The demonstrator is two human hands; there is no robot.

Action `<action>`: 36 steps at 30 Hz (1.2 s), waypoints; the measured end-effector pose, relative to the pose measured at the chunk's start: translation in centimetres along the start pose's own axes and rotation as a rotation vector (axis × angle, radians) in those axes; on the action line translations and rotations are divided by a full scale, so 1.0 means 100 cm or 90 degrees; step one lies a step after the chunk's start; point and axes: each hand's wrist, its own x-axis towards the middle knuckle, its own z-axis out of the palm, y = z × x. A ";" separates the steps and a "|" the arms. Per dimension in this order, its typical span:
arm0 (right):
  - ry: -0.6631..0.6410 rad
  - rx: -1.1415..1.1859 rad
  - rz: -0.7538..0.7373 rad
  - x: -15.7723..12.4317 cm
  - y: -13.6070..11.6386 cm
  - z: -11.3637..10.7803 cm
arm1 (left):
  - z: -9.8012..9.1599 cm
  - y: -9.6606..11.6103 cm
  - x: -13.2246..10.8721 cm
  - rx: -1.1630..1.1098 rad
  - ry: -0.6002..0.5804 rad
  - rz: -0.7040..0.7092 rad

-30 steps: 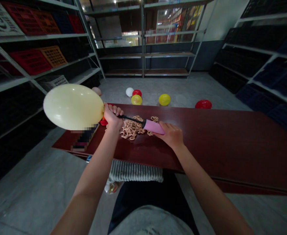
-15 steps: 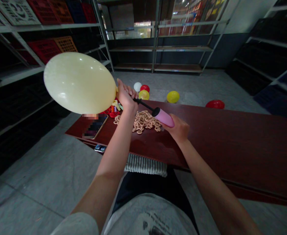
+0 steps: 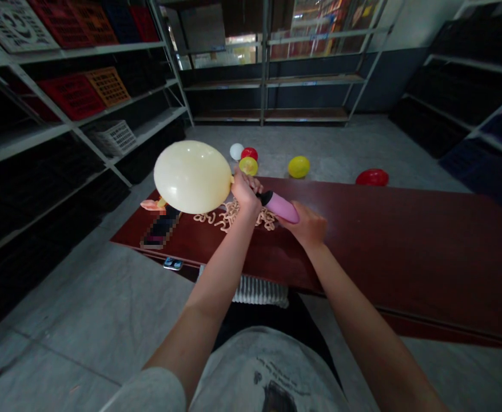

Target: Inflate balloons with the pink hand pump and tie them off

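Observation:
My left hand (image 3: 246,193) is closed around the neck of a pale yellow inflated balloon (image 3: 192,177), holding it on the black nozzle of a hand pump. My right hand (image 3: 306,226) grips the pump's pink barrel (image 3: 282,206) from below. Both hands hover just above a dark red table (image 3: 383,240). Under them lies a heap of small tan ring-shaped pieces (image 3: 227,216).
A dark flat device (image 3: 162,227) lies near the table's left end, with a pinkish thing (image 3: 150,204) beside it. Several balloons, white (image 3: 236,151), red (image 3: 250,153), yellow (image 3: 299,166) and red (image 3: 371,177), lie on the floor beyond. Metal shelves with crates line both sides.
The pump's rod has gone into the barrel, bringing my hands together. The balloon has come down and to the right, closer to the table.

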 end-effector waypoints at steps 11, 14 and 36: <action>-0.069 -0.006 -0.058 0.005 0.011 -0.012 | -0.011 0.013 0.004 0.011 0.055 -0.027; -0.081 -0.002 -0.052 0.004 0.012 -0.015 | -0.013 0.027 0.010 0.021 0.053 -0.026; -0.110 0.161 -0.005 0.003 -0.002 -0.010 | 0.024 0.125 0.030 0.043 -0.059 0.057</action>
